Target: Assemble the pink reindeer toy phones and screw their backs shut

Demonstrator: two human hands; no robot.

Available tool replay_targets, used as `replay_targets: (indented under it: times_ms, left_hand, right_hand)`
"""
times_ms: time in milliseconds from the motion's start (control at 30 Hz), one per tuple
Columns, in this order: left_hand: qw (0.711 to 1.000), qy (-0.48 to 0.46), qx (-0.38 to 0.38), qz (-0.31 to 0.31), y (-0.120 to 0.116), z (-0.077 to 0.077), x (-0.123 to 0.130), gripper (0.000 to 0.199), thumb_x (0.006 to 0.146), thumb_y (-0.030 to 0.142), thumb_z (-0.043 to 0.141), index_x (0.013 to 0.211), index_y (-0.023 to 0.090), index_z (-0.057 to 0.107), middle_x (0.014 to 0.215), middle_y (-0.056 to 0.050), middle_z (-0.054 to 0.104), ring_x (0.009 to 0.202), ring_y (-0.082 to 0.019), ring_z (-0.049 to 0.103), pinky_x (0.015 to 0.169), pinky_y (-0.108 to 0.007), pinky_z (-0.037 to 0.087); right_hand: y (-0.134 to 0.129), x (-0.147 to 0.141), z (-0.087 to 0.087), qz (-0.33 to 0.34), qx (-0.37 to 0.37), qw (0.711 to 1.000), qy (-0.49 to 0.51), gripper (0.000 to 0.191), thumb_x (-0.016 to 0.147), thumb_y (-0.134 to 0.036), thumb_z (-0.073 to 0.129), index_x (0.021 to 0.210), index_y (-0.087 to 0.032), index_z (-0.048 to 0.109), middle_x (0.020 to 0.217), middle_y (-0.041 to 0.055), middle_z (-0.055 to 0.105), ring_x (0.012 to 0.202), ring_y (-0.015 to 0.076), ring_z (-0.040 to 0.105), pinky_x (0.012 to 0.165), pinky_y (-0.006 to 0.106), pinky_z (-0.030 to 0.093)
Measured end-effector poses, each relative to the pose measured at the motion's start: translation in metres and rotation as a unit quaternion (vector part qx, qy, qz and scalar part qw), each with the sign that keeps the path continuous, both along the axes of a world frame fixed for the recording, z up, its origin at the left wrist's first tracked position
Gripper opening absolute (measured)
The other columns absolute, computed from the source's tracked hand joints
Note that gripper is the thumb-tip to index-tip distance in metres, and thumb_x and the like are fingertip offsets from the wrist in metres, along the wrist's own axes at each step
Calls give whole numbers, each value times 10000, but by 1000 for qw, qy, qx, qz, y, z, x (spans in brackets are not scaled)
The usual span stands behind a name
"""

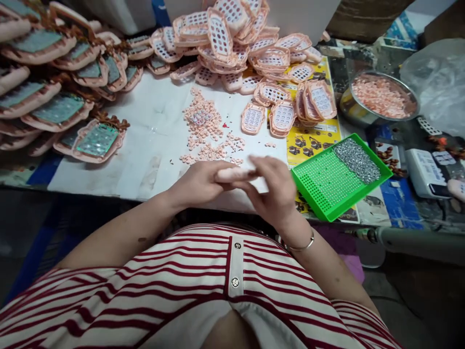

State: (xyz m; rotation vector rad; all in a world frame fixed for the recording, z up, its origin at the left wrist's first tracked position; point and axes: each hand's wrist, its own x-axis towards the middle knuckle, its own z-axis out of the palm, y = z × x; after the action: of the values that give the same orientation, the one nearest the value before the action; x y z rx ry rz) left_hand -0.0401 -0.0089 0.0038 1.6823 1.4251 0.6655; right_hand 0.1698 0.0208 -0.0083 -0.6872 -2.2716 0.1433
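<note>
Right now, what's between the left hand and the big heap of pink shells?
In the head view, small pink pieces on white paper lie between the left hand and the heap.

No lettering, number, brand or sign can be read in this view

Open lane over white paper (154, 114), between left-side stack of casings (54, 110) and loose buttons (203, 118). Heaped covers (220, 36) wall off back; green tray (315, 186) blocks right.
</note>
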Motion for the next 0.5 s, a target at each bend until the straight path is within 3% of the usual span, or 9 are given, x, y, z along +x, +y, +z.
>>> replay_targets:
  times_ms: [33, 100, 167, 200, 267, 333, 400, 500]
  left_hand:
    - [993, -109, -23, 28, 1, 0, 0, 283, 790, 329, 769, 1053, 225, 781, 1030, -70, 791, 1050, -305, 705, 954, -409, 517]
    - [929, -352, -63, 95, 2, -4, 2, 370, 762, 409, 823, 1076, 218, 776, 1135, -81, 776, 1175, -315, 671, 1017, -430, 506]
    - [843, -514, -83, 137, 1, -11, 5, 442, 752, 488, 830, 1133, 275, 762, 1273, -53, 737, 1334, -322, 584, 1098, -474, 468]
    - [818, -550, -90, 140, 0, -15, 7, 454, 761, 520, 815, 1157, 308, 752, 1334, -33, 711, 1411, -322, 516, 1135, -498, 440]
    - [806, -568, -101, 134, -2, -22, 13, 455, 789, 549, 782, 1192, 342, 735, 1418, -8, 663, 1522, -310, 370, 1190, -516, 382]
    - [812, -559, -107, 125, -4, -28, 18, 452, 793, 559, 774, 1191, 347, 734, 1446, 0, 642, 1564, -300, 282, 1216, -510, 350]
    - [818, -555, -108, 108, -4, -32, 21, 449, 757, 561, 804, 1151, 354, 747, 1428, 6, 656, 1566, -307, 278, 1219, -509, 348]
    - [810, -574, -94, 78, -2, -33, 22, 483, 678, 544, 865, 1121, 385, 753, 1344, 8, 708, 1531, -334, 352, 1199, -554, 369]
  right_hand:
    - [2, -1, 2, -30, -24, 997, 68, 455, 945, -355, 655, 1370, -249, 529, 1166, 115, 735, 1038, 257, 690, 907, 443, 582]
    - [3, -4, 2, -65, -130, 973, 181, 556, 916, -484, 674, 1384, -242, 496, 1181, 120, 719, 1055, 250, 698, 925, 444, 592]
    - [0, -10, -1, -20, -253, 945, 207, 540, 917, -563, 637, 1315, -214, 530, 1093, 96, 737, 942, 207, 721, 841, 378, 612]
    - [-3, -15, -3, 17, -296, 936, 191, 507, 928, -581, 608, 1260, -202, 557, 1043, 81, 744, 881, 188, 720, 796, 346, 608]
    - [-10, -25, -5, 50, -317, 936, 145, 431, 980, -570, 514, 1145, -180, 594, 978, 75, 744, 814, 176, 702, 732, 319, 577]
    - [-17, -32, -4, 17, -276, 956, 101, 419, 1035, -521, 388, 1059, -161, 601, 916, 89, 729, 764, 186, 673, 681, 322, 529]
    - [-23, -36, -4, -26, -221, 973, 60, 460, 1060, -484, 286, 1014, -147, 596, 844, 101, 711, 709, 194, 643, 632, 321, 475]
    - [-26, -33, -4, -25, -183, 983, 22, 454, 1067, -470, 280, 1036, -143, 595, 838, 104, 723, 693, 188, 638, 617, 306, 444]
